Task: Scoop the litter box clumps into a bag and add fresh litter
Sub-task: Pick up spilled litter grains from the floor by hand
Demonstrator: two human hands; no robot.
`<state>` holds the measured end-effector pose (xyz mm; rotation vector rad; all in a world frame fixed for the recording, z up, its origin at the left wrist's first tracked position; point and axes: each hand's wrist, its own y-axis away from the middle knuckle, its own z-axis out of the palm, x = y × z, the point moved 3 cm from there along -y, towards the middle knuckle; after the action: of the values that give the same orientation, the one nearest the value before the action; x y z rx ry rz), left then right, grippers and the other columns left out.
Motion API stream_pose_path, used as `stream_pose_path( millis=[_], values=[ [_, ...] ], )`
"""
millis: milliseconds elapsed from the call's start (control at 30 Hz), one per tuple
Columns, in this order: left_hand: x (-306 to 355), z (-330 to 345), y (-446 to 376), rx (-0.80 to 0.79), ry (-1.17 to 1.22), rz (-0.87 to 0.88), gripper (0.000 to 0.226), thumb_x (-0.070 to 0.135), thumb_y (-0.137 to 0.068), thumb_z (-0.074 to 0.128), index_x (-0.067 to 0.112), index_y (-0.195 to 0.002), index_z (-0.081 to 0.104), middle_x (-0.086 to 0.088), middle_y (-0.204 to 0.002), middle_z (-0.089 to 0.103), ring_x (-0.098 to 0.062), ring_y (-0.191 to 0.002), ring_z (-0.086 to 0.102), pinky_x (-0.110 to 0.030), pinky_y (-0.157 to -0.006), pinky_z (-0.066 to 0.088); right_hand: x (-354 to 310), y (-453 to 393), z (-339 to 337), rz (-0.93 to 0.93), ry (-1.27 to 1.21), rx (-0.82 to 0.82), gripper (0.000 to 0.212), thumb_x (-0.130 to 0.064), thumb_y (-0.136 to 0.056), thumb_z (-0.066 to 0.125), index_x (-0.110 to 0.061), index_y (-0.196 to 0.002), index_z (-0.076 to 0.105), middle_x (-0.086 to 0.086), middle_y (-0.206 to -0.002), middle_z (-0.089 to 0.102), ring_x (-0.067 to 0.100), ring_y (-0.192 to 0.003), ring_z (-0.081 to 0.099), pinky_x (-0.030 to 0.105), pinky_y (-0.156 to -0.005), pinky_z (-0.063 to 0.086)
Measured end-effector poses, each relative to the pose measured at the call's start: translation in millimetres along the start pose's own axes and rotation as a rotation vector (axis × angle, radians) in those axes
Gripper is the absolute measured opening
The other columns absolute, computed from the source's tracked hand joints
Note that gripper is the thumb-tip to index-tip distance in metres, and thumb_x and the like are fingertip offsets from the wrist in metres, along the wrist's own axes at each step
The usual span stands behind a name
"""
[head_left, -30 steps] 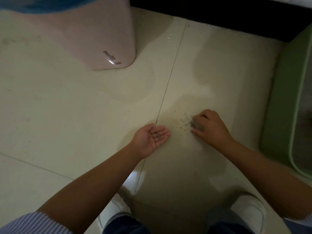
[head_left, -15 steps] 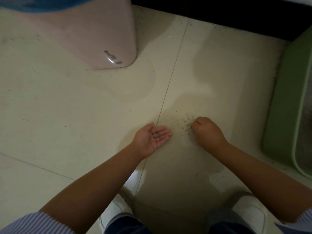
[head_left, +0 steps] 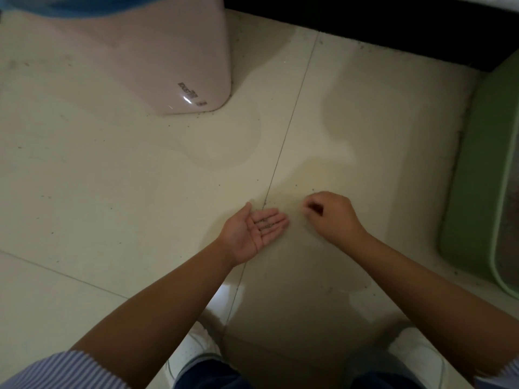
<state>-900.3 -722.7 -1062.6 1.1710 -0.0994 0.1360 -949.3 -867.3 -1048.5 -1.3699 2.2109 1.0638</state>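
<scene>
Litter grains (head_left: 266, 223) on left hand (head_left: 252, 233); bin (head_left: 157, 57) behind, litter box (head_left: 488, 175) right.

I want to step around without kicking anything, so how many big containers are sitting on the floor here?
2. A pink bin stands at the upper left, cut off by the frame's top. A green litter box sits along the right edge, only partly in view. Others may lie outside the frame.

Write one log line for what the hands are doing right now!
left hand: palm up, holding litter grains | right hand: fingers curled, picking at floor | litter box: right, untouched
</scene>
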Motion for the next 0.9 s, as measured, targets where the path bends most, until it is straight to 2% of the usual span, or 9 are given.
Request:
stream_pose_path(
  millis=[100,200,300,467,533,600,667,800,900],
  values=[
    [1.1,1.4,1.8,0.017,-0.036,0.004,0.055,0.033,-0.102,0.02,-0.009,-0.095,0.057,-0.03,-0.13,0.049,-0.033,-0.103,0.058,-0.036,-0.088,0.046,-16.9,9.2,4.0,-0.049,-0.147,-0.086,0.019,-0.007,-0.086,0.062,0.001,-0.102,0.069,0.008,-0.093,0.067,0.016,-0.083,0.059,0.005,-0.066,0.038],
    [-0.1,3.8,2.2,0.025,0.023,0.014,0.049,0.025,-0.102,0.027,-0.016,-0.117,0.049,-0.031,-0.137,0.042,-0.038,-0.126,0.044,-0.041,-0.097,0.037,2.1,6.1,-4.7,0.028,-0.045,0.058,0.017,-0.007,-0.087,0.06,0.002,-0.098,0.069,0.014,-0.098,0.069,0.026,-0.092,0.063,0.016,-0.074,0.037],
    [-0.7,4.8,2.0,0.059,0.037,0.029,0.048,0.02,-0.101,0.028,-0.017,-0.13,0.038,-0.031,-0.137,0.041,-0.039,-0.13,0.04,-0.042,-0.098,0.035,24.5,2.7,-9.7,0.045,0.101,0.197,0.016,-0.004,-0.084,0.062,0.004,-0.096,0.069,0.02,-0.095,0.067,0.032,-0.092,0.061,0.026,-0.079,0.04],
    [0.3,4.3,2.7,0.064,0.024,0.023,0.049,0.023,-0.102,0.027,-0.017,-0.128,0.041,-0.032,-0.133,0.045,-0.039,-0.13,0.04,-0.041,-0.097,0.036,26.9,0.5,-2.9,-0.294,0.315,0.172,0.02,-0.007,-0.058,0.065,0.003,-0.074,0.071,0.018,-0.076,0.068,0.037,-0.067,0.064,0.039,-0.067,0.054],
    [-0.2,3.8,1.8,0.055,0.023,0.02,0.048,0.023,-0.102,0.027,-0.018,-0.117,0.048,-0.032,-0.127,0.049,-0.039,-0.13,0.04,-0.042,-0.097,0.036,25.0,-2.5,2.7,-0.398,0.402,0.144,0.018,-0.011,-0.06,0.062,0.002,-0.071,0.07,0.015,-0.075,0.068,0.035,-0.065,0.064,0.036,-0.062,0.056],
    [-0.6,3.2,1.9,0.049,0.025,0.021,0.048,0.024,-0.102,0.027,-0.017,-0.115,0.049,-0.032,-0.132,0.046,-0.039,-0.13,0.041,-0.041,-0.097,0.036,23.8,-4.6,7.7,-0.439,0.449,0.095,0.018,-0.011,-0.066,0.054,0.0,-0.066,0.069,0.013,-0.072,0.067,0.032,-0.062,0.063,0.033,-0.053,0.056],
    [-0.7,2.6,2.1,0.044,0.023,0.02,0.048,0.025,-0.102,0.027,-0.015,-0.105,0.053,-0.031,-0.136,0.043,-0.039,-0.129,0.041,-0.041,-0.097,0.037,26.3,-4.7,8.8,-0.468,0.479,0.072,0.006,-0.002,-0.062,0.061,0.0,-0.063,0.067,0.013,-0.069,0.066,0.032,-0.06,0.063,0.031,-0.048,0.054],
    [-0.8,1.6,1.0,0.031,0.025,0.018,0.049,0.027,-0.102,0.026,-0.014,-0.101,0.052,-0.031,-0.137,0.042,-0.038,-0.13,0.04,-0.04,-0.098,0.036,39.0,-0.7,0.3,-0.48,0.482,0.064,0.018,0.01,-0.046,0.079,0.003,-0.059,0.068,0.015,-0.064,0.064,0.033,-0.057,0.062,0.033,-0.048,0.054],
    [-1.3,1.2,0.3,0.013,0.046,0.016,0.052,0.028,-0.102,0.024,-0.016,-0.106,0.052,-0.031,-0.137,0.041,-0.038,-0.131,0.039,-0.041,-0.099,0.035,43.6,3.9,-11.7,-0.453,0.465,0.11,0.012,0.004,-0.054,0.071,0.004,-0.066,0.07,0.016,-0.064,0.065,0.034,-0.056,0.062,0.034,-0.052,0.054]
  ],
)
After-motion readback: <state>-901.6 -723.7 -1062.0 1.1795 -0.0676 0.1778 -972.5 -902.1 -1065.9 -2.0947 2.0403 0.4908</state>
